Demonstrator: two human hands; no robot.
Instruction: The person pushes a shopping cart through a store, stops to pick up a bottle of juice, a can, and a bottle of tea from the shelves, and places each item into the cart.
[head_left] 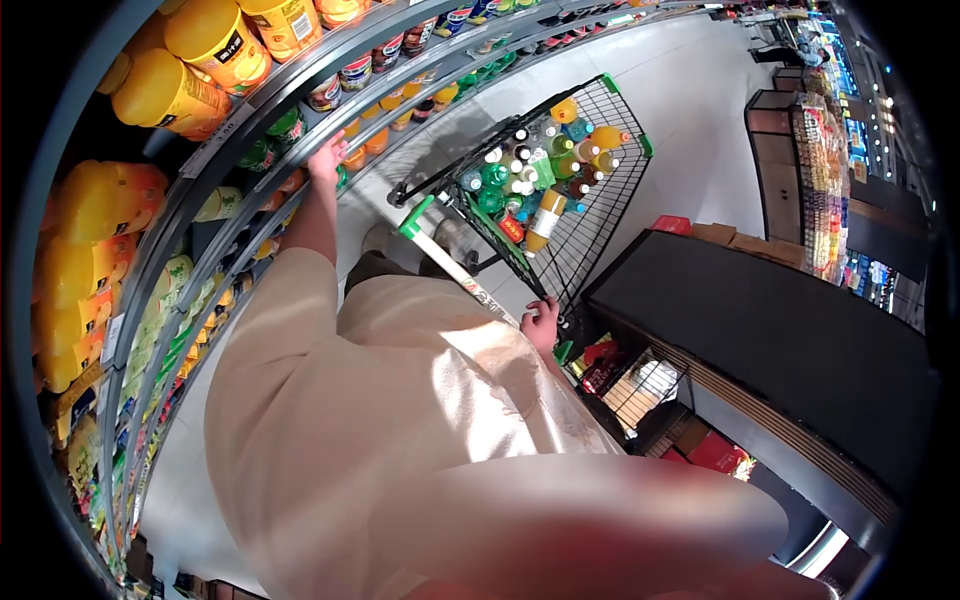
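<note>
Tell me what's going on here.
A person stands between shelves of bottled drinks and a shopping cart. Their left hand is at a shelf edge; whether it grips anything is unclear. Their right hand is by one end of the cart's handle. Bottles of several colours are gathered in the cart.

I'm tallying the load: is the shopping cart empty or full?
Partly filled: many bottles are bunched inside the shopping cart, but bare wire mesh shows beside them.

From my remote feed, drink bottles (541, 228) lie inside the shopping cart (648, 148); left of the cart stands the beverage shelf (270, 105), right the display counter (760, 330), and a wire basket (655, 408) beside its handle (455, 259) end.
</note>
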